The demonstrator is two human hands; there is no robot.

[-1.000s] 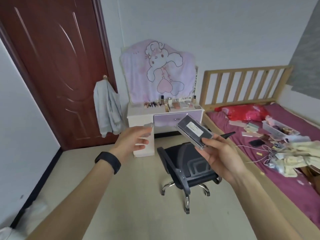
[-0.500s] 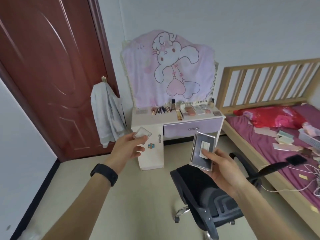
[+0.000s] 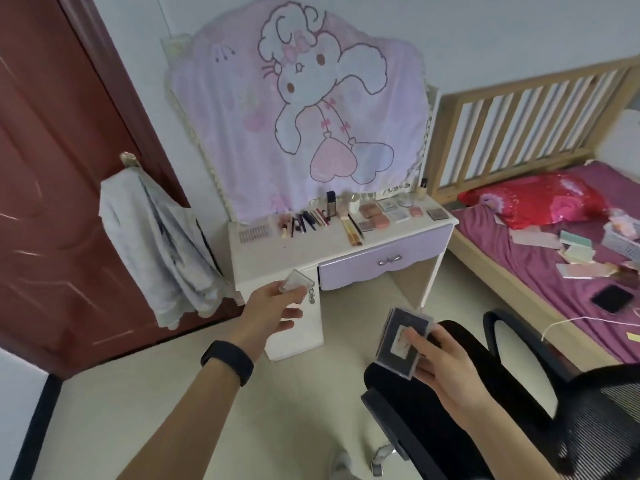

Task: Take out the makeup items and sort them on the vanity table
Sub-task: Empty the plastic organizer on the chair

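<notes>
My left hand [image 3: 268, 311] pinches a small clear square case [image 3: 296, 281] just in front of the left front edge of the white vanity table [image 3: 277, 258]. A dark rectangular palette in a clear case [image 3: 401, 341] is held upright in my right hand [image 3: 441, 363], above the black office chair [image 3: 485, 410]. Brushes and pencils [image 3: 308, 221], a dark bottle [image 3: 331, 203] and several pink compacts [image 3: 375, 214] lie along the back of the vanity top. More palettes and boxes [image 3: 575, 251] are scattered on the bed.
A pink rabbit cloth [image 3: 298, 109] covers the mirror behind the vanity. A lavender drawer [image 3: 384, 263] is closed. A red-brown door [image 3: 52, 168] with a grey garment [image 3: 159, 251] hanging stands at left. The wooden-framed bed [image 3: 540, 244] holds a red pillow [image 3: 540, 200] and a phone [image 3: 612, 298].
The view has closed in on the vanity. Both hands carried their cases forward, the left one now near the table's front edge; the right one's palette turned upright.
</notes>
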